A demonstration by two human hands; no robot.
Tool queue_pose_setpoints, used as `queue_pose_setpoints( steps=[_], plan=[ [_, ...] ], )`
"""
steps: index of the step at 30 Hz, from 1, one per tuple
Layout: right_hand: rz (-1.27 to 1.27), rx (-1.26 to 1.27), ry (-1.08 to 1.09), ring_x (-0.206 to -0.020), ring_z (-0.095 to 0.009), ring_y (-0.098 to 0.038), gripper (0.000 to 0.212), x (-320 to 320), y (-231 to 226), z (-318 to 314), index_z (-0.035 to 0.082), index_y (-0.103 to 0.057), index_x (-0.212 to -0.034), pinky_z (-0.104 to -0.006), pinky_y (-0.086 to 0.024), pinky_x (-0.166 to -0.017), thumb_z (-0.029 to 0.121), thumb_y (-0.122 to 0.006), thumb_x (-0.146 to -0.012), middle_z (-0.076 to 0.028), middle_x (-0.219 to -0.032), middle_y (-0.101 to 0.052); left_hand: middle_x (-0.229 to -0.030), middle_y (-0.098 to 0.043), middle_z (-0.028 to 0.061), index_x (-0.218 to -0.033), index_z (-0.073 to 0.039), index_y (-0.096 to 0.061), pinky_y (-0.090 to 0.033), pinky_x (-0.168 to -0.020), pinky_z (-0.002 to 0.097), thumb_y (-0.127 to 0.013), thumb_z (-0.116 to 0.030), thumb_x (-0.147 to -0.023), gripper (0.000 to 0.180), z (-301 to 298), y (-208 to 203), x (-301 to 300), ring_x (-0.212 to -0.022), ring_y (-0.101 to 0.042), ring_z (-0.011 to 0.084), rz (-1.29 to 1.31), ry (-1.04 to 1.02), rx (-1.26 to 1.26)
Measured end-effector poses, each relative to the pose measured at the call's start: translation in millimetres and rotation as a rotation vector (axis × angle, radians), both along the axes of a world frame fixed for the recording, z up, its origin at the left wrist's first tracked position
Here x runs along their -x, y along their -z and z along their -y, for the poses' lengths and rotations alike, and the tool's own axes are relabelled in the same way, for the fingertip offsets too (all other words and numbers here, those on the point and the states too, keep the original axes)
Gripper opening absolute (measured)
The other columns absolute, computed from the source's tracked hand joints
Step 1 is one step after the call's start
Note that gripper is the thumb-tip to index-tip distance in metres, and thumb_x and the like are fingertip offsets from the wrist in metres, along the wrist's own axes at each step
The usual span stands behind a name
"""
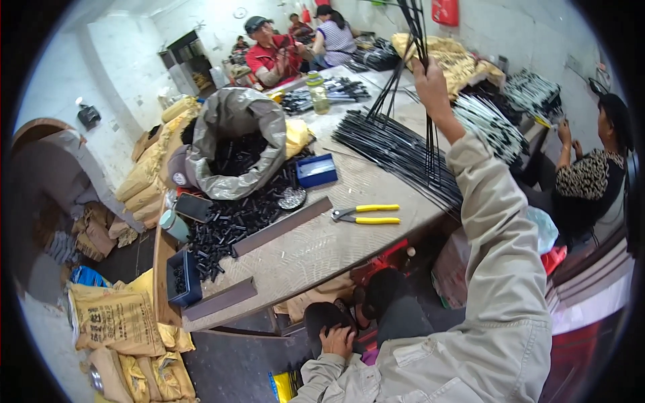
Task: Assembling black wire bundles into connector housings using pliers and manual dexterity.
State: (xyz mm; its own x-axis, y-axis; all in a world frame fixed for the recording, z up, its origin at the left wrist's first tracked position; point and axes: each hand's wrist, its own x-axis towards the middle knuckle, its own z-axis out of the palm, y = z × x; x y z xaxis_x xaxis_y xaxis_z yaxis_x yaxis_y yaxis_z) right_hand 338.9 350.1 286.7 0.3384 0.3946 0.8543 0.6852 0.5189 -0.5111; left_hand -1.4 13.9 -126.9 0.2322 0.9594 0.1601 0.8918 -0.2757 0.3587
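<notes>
High over the far side of the table, my right hand (431, 86) is closed round a bunch of long thin black rods (415, 27). Some of them slant down toward a flat pile of similar black rods (396, 153) on the table. My left hand (338, 341) rests on my dark-trousered knee, fingers lying loosely apart, with nothing in it. Yellow-handled pliers (366, 214) lie near the table's front edge. Left of them are a metal strip (282, 226), a heap of short black tubes (225, 235) and a small round dish of tiny light-coloured pieces (291, 198).
A grey sack (232, 185) of black parts stands behind the heap. Two blue bins (316, 170) and a bottle (318, 94) also stand on the table (295, 265). Co-workers sit at the back and far right. Yellow sacks (117, 319) are stacked at left.
</notes>
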Motion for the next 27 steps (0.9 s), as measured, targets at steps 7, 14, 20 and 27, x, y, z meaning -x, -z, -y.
queue_pose_setpoints(
  steps=[7,14,20,27],
  plan=[
    [-0.057,0.076,-0.183,-0.060,-0.034,-0.051,0.019,50.8,152.8,18.3,0.000,-0.046,-0.090,-0.0388,-0.040,-0.055,0.019,-0.050,-0.090,-0.017,-0.068,-0.053,-0.094,-0.063,0.0070,-0.098,-0.013,-0.064,-0.032,-0.094,0.0458,-0.054,-0.029,-0.083,0.024,19.5,-26.9,7.1,-0.099,-0.056,0.0197,0.056,0.015,0.040],
    [0.025,0.753,-0.785,-0.039,-0.013,-0.044,0.021,89.6,61.4,63.4,0.002,-0.048,-0.073,-0.0274,-0.034,-0.036,0.018,-0.052,-0.086,-0.004,-0.053,-0.048,-0.079,-0.063,0.0085,-0.111,-0.002,-0.056,-0.048,-0.058,0.0253,-0.056,-0.006,-0.085,0.027,-28.1,-213.8,-37.5,-0.065,-0.060,0.0118,0.875,0.327,0.064],
    [0.716,0.455,-0.036,-0.065,-0.037,-0.057,0.020,98.1,68.8,55.0,-0.001,-0.044,-0.088,-0.0440,-0.047,-0.061,0.012,-0.055,-0.078,-0.021,-0.069,-0.057,-0.092,-0.061,0.0087,-0.118,0.001,-0.049,-0.048,-0.076,0.0242,-0.057,-0.006,-0.085,0.035,-90.1,-324.9,-90.4,-0.082,-0.060,0.0123,1.037,0.569,-0.230],
    [0.100,0.908,-0.748,-0.062,-0.028,-0.054,0.021,113.8,74.0,95.9,0.000,-0.046,-0.085,-0.0365,-0.044,-0.054,0.016,-0.058,-0.080,-0.017,-0.070,-0.056,-0.092,-0.056,0.0103,-0.116,0.011,-0.041,-0.047,-0.064,0.0263,-0.063,-0.018,-0.081,0.051,-188.9,-332.5,-101.2,-0.077,-0.053,0.0110,1.237,0.321,-0.190]
  ],
)
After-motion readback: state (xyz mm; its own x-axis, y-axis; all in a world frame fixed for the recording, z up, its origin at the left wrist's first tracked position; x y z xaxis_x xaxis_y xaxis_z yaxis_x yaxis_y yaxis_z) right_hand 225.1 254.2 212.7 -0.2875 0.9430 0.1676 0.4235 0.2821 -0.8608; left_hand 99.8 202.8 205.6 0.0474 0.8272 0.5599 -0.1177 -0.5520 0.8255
